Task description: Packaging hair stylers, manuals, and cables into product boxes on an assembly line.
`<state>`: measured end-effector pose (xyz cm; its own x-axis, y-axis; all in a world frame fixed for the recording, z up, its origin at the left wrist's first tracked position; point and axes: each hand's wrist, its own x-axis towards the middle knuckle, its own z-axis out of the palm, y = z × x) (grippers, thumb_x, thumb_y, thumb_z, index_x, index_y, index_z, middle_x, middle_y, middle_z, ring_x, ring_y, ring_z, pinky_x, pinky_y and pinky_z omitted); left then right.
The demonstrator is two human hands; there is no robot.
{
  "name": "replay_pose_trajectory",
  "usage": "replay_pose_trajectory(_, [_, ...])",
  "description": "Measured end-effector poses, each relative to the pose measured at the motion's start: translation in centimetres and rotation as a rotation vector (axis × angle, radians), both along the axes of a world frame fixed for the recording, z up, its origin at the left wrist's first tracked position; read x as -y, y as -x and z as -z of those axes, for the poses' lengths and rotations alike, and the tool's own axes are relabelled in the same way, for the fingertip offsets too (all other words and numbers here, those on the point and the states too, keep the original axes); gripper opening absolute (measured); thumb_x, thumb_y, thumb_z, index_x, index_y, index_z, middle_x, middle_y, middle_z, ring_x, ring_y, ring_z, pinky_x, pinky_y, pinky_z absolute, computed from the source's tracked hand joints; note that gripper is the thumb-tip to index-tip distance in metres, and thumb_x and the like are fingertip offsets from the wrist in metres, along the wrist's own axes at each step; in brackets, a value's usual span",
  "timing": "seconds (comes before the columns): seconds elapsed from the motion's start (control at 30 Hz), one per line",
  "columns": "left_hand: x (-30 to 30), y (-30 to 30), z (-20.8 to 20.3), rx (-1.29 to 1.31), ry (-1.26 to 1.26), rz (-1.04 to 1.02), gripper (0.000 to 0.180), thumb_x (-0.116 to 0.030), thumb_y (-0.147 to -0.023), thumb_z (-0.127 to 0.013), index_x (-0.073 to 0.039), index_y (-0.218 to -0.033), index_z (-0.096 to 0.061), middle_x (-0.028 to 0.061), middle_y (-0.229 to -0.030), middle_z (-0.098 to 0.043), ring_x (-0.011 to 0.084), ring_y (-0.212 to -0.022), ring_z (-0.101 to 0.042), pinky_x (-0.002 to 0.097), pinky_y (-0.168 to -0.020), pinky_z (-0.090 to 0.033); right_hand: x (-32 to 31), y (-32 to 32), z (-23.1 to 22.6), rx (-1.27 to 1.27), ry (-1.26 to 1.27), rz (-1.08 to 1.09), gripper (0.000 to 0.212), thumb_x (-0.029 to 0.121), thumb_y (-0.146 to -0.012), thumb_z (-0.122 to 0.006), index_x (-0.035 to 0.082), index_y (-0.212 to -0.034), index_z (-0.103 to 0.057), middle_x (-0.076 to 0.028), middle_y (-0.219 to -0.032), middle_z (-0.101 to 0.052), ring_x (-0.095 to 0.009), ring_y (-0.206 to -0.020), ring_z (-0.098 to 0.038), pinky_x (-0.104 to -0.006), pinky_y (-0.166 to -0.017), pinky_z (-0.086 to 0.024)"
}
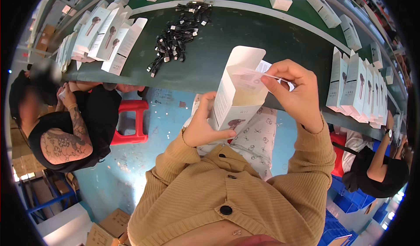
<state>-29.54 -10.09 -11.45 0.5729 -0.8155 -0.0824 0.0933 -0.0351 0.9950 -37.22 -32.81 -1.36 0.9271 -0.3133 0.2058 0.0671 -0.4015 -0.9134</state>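
A white cardboard box (238,104) with a picture of a dark handheld device on its front is tilted in front of me, its top flap raised. My left hand (204,125) wraps round its lower left side, thumb across the front. Over the box's mouth, my right hand (295,88) pinches a thin printed paper slip (249,77) between thumb and fingers. Part of the slip overlaps the opening. Whitish folded paper (264,66) shows behind it; whether it is a separate piece I cannot tell.
Bundled black cables (175,40) lie on the dark green table (245,31). Upright boxes stand in rows at left (105,36) and right (356,86); more sit on the far ledge (302,14). A person (74,119) sits at left near a red stool (133,121), another person (372,165) at right.
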Motion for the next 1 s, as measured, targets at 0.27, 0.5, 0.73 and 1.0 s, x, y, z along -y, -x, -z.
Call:
replay_pose_trajectory(0.27, [-2.0, -0.7, 1.2, -0.003, -0.076, 0.012, 0.096, -0.019, -0.062, -0.089, -0.005, -0.135, -0.027, 0.0128, -0.132, -0.043, 0.0226, -0.123, -0.043, 0.0366, -0.103, -0.036, -0.4, -2.2, 0.7, -0.017, -0.031, -0.105, 0.034, 0.009, -0.074, -0.076, 0.003, -0.106, -0.067, 0.002, -0.087, -0.057, -0.003, -0.061, -0.036, -0.0176, -0.052, -0.031])
replay_pose_trajectory(0.5, [-4.1, -0.9, 3.4, -0.081, 0.139, -0.067, 0.098, -0.017, -0.063, -0.087, -0.005, -0.138, -0.024, 0.0125, -0.137, -0.041, 0.0241, -0.129, -0.039, 0.0403, -0.106, -0.032, 2.3, -13.6, 4.2, 0.036, 0.168, -0.016, 0.028, 0.022, -0.085, -0.067, 0.004, -0.107, -0.068, -0.004, -0.083, -0.065, -0.01, -0.065, -0.056, -0.0247, -0.063, -0.046])
replay_pose_trajectory(0.73, [-4.4, -0.9, 4.5, -0.086, 0.238, -0.058, 0.091, -0.013, -0.072, -0.08, -0.006, -0.141, -0.021, 0.0101, -0.14, -0.038, 0.0229, -0.131, -0.036, 0.0391, -0.107, -0.03, 3.2, -26.0, 11.3, -0.311, 0.531, 0.163, 0.033, 0.038, -0.078, -0.067, 0.011, -0.098, -0.071, -0.013, -0.094, -0.07, -0.033, -0.091, -0.066, -0.042, -0.082, -0.051])
replay_pose_trajectory(1.0, [-4.9, -1.4, 4.2, -0.075, 0.184, -0.199, 0.089, -0.013, -0.074, -0.079, -0.007, -0.141, -0.022, 0.0103, -0.137, -0.039, 0.0225, -0.13, -0.036, 0.0388, -0.107, -0.028, 3.1, -18.7, 5.2, 0.055, 0.268, 0.006, 0.018, 0.016, -0.084, -0.068, 0.002, -0.094, -0.069, -0.004, -0.077, -0.067, -0.01, -0.066, -0.058, -0.0234, -0.06, -0.045])
